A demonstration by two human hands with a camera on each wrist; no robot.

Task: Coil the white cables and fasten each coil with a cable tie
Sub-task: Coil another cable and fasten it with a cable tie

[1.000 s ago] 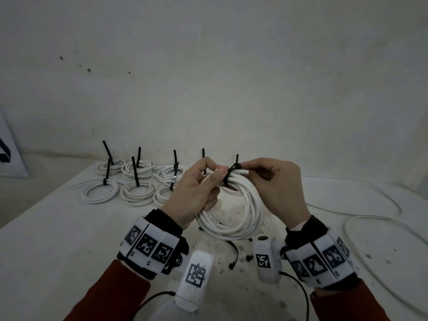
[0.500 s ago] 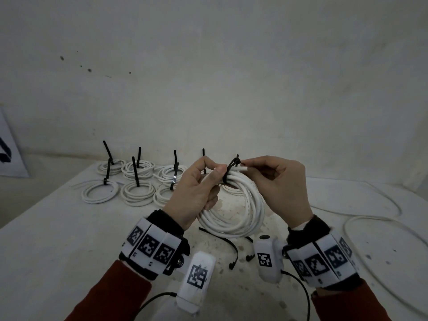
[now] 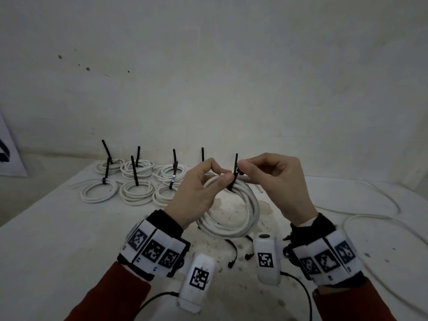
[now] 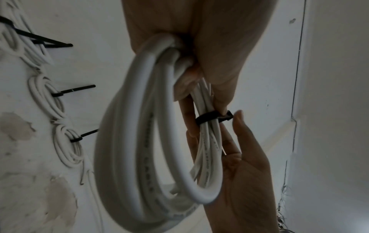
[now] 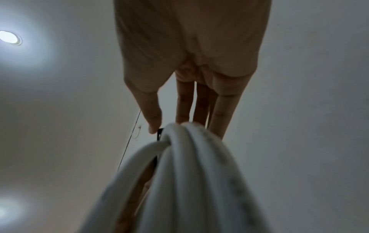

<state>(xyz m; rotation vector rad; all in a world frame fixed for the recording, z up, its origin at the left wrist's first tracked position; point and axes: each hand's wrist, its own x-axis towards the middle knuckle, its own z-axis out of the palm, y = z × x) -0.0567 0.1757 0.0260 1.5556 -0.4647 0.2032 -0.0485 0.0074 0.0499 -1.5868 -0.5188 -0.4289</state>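
Note:
I hold a white cable coil (image 3: 251, 205) upright above the table. My left hand (image 3: 221, 178) grips its top strands between thumb and fingers. A black cable tie (image 3: 231, 185) is looped around the strands just right of that grip. My right hand (image 3: 240, 169) pinches the tie at its head. In the left wrist view the tie band (image 4: 207, 118) wraps the coil (image 4: 123, 141) snugly, with the right hand's fingertips (image 4: 237, 119) at the head. In the right wrist view the thumb touches the tie head (image 5: 159, 134) behind the coil (image 5: 189, 173).
Several tied coils (image 3: 136, 181) with upright black tie tails lie at the table's back left. Loose black cable ties (image 3: 232, 257) lie under the held coil. A loose white cable (image 3: 370, 218) runs across the table's right side. A wall stands close behind.
The tie's loop has drawn closer around the coil's strands. My right fingers have shifted slightly at the tie head. The left hand keeps the same grip.

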